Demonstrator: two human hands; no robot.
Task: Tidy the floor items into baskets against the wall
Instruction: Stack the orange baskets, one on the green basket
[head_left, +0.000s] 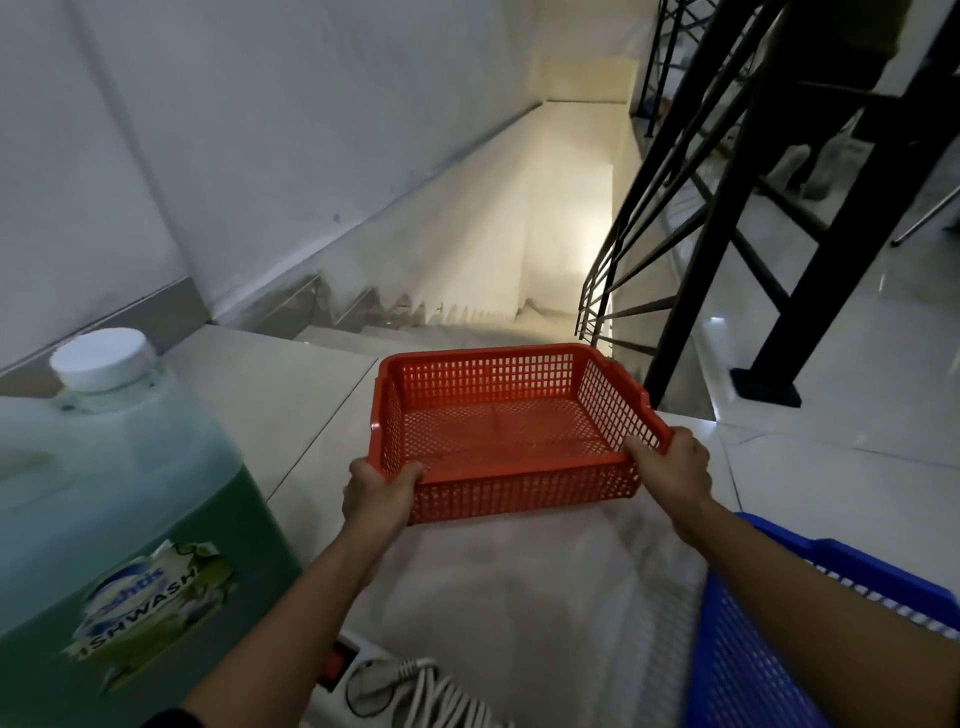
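An empty red mesh basket is held low over the tiled floor near the top of a staircase. My left hand grips its near left corner, and my right hand grips its near right corner. A blue mesh basket lies at the lower right, partly under my right forearm. A white cloth is spread on the floor just below the red basket. A white power strip with a coiled cable lies at the bottom edge.
A large jug of green dishwash liquid with a white cap stands at the left. Stairs drop away straight ahead, with a white wall on the left. A black metal railing runs on the right.
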